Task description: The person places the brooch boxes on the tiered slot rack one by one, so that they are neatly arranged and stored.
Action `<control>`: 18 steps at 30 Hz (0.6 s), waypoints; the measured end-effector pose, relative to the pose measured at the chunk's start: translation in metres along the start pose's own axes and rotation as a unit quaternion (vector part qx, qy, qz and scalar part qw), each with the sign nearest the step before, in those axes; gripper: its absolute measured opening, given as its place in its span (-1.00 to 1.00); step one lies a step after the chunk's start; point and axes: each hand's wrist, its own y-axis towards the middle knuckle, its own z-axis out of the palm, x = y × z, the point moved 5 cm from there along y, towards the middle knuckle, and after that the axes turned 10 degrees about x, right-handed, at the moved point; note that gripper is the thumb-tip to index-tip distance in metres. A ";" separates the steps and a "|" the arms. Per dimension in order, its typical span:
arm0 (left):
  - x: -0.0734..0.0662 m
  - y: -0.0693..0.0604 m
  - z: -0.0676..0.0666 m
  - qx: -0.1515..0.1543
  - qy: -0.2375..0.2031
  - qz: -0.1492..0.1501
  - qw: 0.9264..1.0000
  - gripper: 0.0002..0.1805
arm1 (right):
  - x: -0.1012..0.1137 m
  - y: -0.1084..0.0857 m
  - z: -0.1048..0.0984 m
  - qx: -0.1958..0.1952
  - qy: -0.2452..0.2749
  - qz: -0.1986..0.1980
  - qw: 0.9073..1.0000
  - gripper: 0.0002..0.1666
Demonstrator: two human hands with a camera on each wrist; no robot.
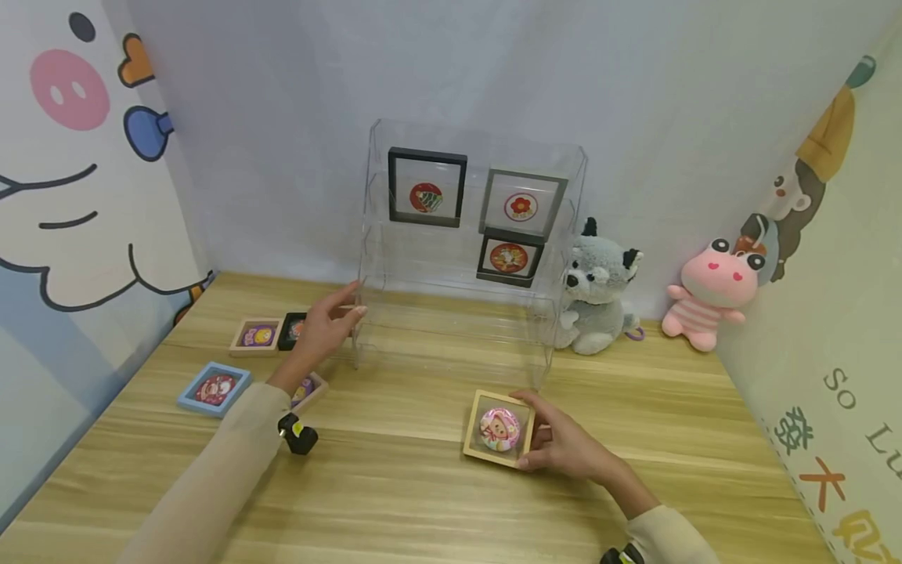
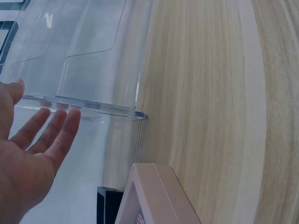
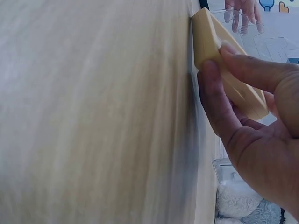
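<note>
A clear acrylic tiered rack [image 1: 451, 313] stands at the table's back. My left hand [image 1: 326, 333] is at its left side, fingers extended; the left wrist view has the fingertips at the edge of the side panel [image 2: 88, 103]. Between thumb and fingers, my right hand [image 1: 567, 446] grips a yellow display frame [image 1: 470, 423] with a round pink badge inside. It is held in front of the rack, and the right wrist view shows its edge [image 3: 204, 39] from the side. Two larger frames, one black [image 1: 426, 153] and one grey [image 1: 527, 175], and a smaller black frame [image 1: 504, 277] stand on the rack.
Left on the table lie a blue frame [image 1: 243, 381], a beige frame [image 1: 238, 338], a black frame [image 1: 287, 332] and another light frame [image 1: 315, 392], partly behind my left arm. A grey plush toy [image 1: 595, 274] and a pink plush toy [image 1: 712, 290] sit right of the rack.
</note>
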 end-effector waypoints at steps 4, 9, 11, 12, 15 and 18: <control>0.000 0.001 0.000 -0.001 -0.003 0.006 1.000 -0.38 | 0.003 0.001 0.000 0.002 -0.001 -0.011 1.000 0.12; 0.000 0.001 0.000 0.003 -0.006 0.008 1.000 -0.38 | 0.011 0.003 -0.001 -0.006 -0.044 -0.019 0.999 0.08; 0.000 0.001 -0.001 0.002 -0.006 0.008 1.000 -0.39 | 0.015 0.004 -0.002 -0.014 -0.071 -0.019 0.997 0.07; -0.001 0.001 -0.001 0.001 -0.007 0.009 1.000 -0.39 | 0.017 0.005 -0.003 -0.018 -0.084 -0.019 0.996 0.06; -0.001 0.000 -0.001 0.002 -0.005 0.008 1.000 -0.38 | 0.022 0.007 -0.004 -0.028 -0.104 -0.017 0.994 0.03; 0.000 -0.001 -0.001 0.002 -0.002 0.007 1.000 -0.38 | 0.029 0.010 -0.006 -0.034 -0.116 -0.015 0.993 0.01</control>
